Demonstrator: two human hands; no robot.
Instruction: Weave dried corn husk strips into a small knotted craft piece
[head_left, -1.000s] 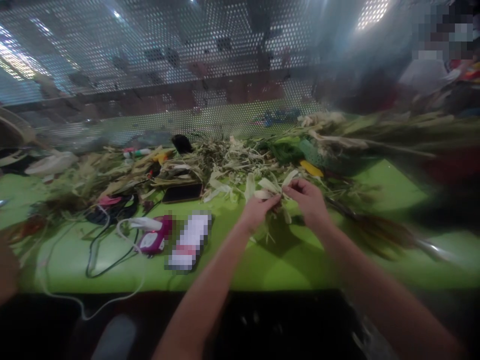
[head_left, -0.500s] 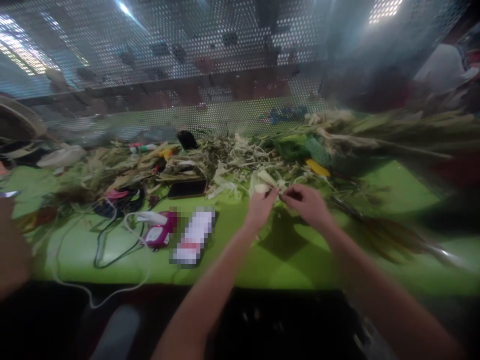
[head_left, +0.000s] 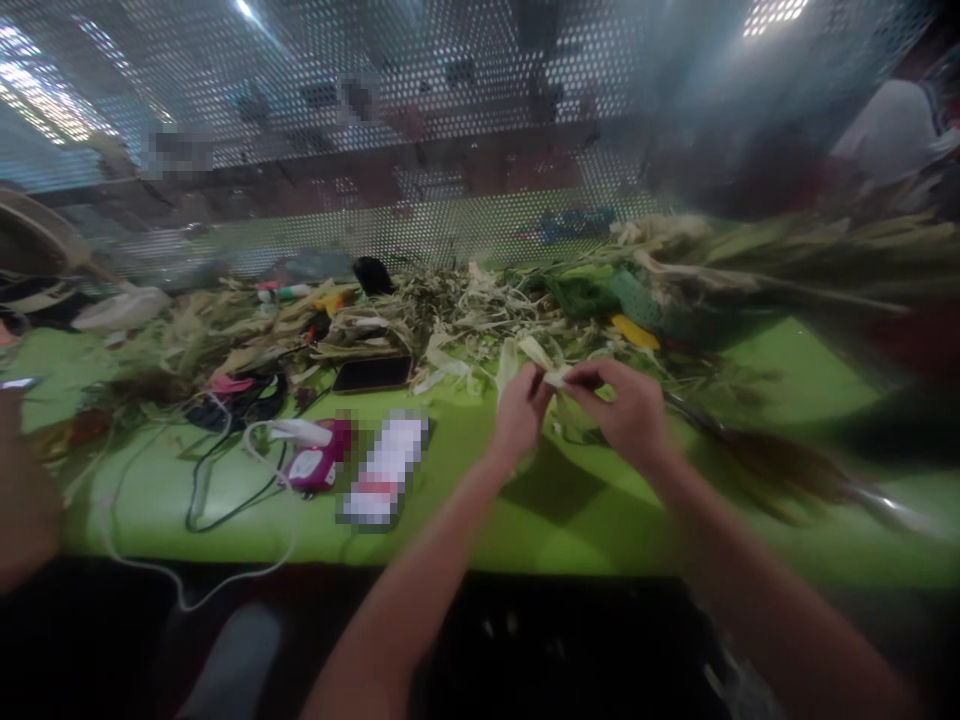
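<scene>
Pale husk strip (head_left: 553, 372) pinched by left hand (head_left: 517, 412) and right hand (head_left: 630, 410) — green table (head_left: 570, 530) bare toward near edge.

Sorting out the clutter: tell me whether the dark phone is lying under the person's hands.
No, the dark phone lies apart to the left of the left hand, which pinches pale leaf strips with the right hand.

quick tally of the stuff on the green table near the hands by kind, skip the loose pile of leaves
hands pinching a pale leaf strip: 2, left hand and right hand
dark phone: 1
pink and white gadget with cord: 1
blurred white packet: 1
yellow piece: 1
green net bag: 1
total: 7, leaf strip aside
</scene>
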